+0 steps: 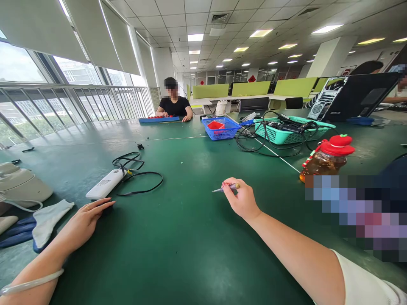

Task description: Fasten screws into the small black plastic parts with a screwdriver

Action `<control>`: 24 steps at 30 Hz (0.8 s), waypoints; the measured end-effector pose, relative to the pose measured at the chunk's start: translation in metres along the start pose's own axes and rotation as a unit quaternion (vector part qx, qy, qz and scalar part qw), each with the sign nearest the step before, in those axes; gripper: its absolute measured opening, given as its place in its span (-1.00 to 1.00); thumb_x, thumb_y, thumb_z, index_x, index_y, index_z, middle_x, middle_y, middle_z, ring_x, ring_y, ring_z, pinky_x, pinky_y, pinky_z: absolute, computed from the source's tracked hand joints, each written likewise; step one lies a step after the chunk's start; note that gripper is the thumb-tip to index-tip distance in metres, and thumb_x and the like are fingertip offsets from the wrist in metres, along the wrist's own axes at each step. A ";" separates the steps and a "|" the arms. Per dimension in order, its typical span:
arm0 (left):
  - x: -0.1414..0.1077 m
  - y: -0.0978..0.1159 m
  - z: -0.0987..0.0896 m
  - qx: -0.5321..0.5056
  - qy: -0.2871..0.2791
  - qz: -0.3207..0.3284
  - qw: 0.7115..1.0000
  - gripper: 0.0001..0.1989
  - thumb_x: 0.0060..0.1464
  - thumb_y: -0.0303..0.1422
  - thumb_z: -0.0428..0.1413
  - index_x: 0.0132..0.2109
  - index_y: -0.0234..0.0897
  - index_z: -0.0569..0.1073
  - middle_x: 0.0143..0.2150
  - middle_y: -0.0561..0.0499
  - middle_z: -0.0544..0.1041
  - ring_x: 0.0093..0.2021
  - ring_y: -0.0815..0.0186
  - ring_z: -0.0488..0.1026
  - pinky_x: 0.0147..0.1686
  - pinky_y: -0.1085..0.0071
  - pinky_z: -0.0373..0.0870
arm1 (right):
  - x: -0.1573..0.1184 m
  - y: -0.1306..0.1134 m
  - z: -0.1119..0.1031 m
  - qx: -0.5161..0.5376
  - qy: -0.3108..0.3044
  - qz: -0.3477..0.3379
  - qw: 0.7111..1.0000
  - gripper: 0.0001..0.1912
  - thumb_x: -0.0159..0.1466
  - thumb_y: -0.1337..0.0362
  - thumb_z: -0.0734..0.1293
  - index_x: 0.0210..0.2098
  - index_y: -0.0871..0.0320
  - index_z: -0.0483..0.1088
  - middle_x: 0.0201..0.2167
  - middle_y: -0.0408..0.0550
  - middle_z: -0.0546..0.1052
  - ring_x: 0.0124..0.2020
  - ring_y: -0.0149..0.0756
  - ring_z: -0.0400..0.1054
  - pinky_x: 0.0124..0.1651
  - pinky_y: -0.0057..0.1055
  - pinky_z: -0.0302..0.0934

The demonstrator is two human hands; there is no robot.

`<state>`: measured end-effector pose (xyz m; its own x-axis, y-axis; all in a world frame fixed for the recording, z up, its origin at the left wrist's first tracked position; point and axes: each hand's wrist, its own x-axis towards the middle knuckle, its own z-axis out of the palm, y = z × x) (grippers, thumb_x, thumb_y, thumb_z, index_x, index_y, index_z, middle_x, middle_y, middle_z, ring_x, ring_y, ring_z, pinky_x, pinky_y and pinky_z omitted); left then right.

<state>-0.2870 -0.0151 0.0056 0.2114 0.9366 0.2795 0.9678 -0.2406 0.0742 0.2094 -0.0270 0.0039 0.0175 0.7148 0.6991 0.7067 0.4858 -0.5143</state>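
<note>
In the head view my right hand (242, 200) is closed around a small screwdriver (219, 190), its thin metal shaft pointing left just above the table. The handle looks translucent and is partly covered by my fingers. On the left, my left hand (83, 222) rests low over the table with its fingers stretched out. Its fingertips lie right beside the near end of a white oblong device (106, 184). A thin black cable (140, 173) loops around the far side of that device. What lies under my left palm is hidden.
Blue-and-white gloves (47, 222) lie left of my left hand. A blue basket (221, 132), a teal basket (281, 134) with tangled black cables and a red-lidded jar (327, 159) stand beyond my right hand. Across the green table (178, 254) sits a person (173, 106).
</note>
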 end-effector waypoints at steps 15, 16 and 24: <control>-0.004 0.014 -0.017 0.067 0.034 -0.108 0.991 -0.58 0.13 -0.03 -0.03 -0.01 -0.05 0.54 -0.13 0.06 0.64 -0.12 0.11 0.56 -0.13 0.18 0.51 | 0.000 -0.002 -0.001 0.004 -0.005 0.004 1.000 -0.71 0.34 0.17 0.17 -0.45 0.08 0.38 -0.52 -0.11 0.52 -0.44 -0.29 0.39 -0.34 -0.41 0.25; -0.004 0.019 -0.018 0.061 0.045 -0.110 0.991 -0.58 0.13 -0.03 -0.03 -0.01 -0.06 0.54 -0.11 0.06 0.63 -0.10 0.11 0.55 -0.11 0.19 0.50 | 0.000 -0.002 -0.001 0.005 -0.003 0.005 1.000 -0.71 0.34 0.17 0.17 -0.45 0.08 0.38 -0.51 -0.10 0.52 -0.43 -0.28 0.39 -0.35 -0.41 0.25; 0.019 0.144 -0.031 -0.087 0.000 0.115 0.990 -0.60 0.16 -0.02 0.05 0.00 -0.12 0.51 -0.03 -0.05 0.58 0.02 0.11 0.46 0.06 0.22 0.39 | 0.000 -0.005 -0.002 0.020 -0.005 -0.008 1.000 -0.74 0.34 0.19 0.18 -0.41 0.07 0.42 -0.48 -0.11 0.55 -0.45 -0.30 0.40 -0.32 -0.39 0.28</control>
<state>-0.1481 -0.0393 0.0515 0.4235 0.8516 0.3088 0.8558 -0.4879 0.1719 0.2072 -0.0302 0.0075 -0.0004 0.7115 0.7026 0.6786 0.5163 -0.5224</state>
